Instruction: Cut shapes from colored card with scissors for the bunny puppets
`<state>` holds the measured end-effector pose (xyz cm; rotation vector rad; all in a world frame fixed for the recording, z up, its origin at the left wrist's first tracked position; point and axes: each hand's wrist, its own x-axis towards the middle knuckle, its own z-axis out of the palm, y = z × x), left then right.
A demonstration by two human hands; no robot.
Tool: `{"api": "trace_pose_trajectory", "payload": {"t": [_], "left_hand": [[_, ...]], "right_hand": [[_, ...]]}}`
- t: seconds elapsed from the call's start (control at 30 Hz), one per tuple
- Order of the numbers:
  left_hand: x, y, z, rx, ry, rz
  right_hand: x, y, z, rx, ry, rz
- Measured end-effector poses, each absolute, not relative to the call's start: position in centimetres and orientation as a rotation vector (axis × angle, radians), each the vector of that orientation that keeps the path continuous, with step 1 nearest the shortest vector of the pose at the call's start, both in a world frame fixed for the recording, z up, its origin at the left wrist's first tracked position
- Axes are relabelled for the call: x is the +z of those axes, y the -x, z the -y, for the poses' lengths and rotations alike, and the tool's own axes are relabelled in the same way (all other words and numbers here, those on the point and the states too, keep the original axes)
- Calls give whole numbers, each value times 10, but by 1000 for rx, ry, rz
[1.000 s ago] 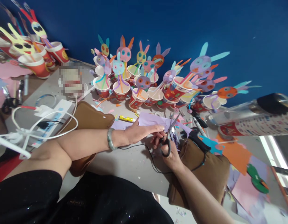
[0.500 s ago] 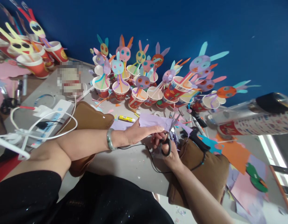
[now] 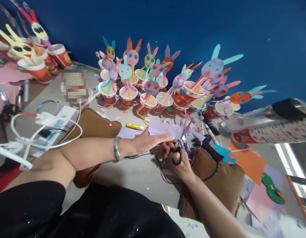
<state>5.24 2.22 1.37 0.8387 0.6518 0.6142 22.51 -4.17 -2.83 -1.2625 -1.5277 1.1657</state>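
My left hand (image 3: 150,141) is closed on a sheet of purple paper (image 3: 162,128), thumb on top and the other fingers hidden underneath. A faint round outline shows on the sheet near the thumb tip. My right hand (image 3: 180,161) has its fingers through the black handles of a pair of scissors (image 3: 177,155). The scissor blades point up and away, spread slightly apart at the right part of the paper. A strip of the purple paper hangs to the right of the blades. Behind the paper lies a yellow glue stick (image 3: 134,126).
Several paper cups (image 3: 146,105) with paper rabbit faces stand along the blue wall. A clear cylinder with a black lid (image 3: 290,110) lies at right. Brown cushions (image 3: 217,185) flank my arms; a power strip (image 3: 61,122) with white cables is at left. Orange paper (image 3: 250,162) lies at right.
The scissor blades have opened a little wider at the paper. The paper and both hands have shifted only slightly.
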Motion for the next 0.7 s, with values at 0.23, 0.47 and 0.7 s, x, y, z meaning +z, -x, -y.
{"api": "trace_pose_trajectory", "payload": {"t": [0.23,0.47,0.7], "left_hand": [[16,-53,-25,656,-869,-625],[24,-50,-28,669,-941,-620],[25,-48,-29,666,-979,-646]], "right_hand": [[-24,-224,40,1123,1252,1560],[-20,-222,40,1104,1227,1563],[-16,-221,39,1123,1227,1554]]}}
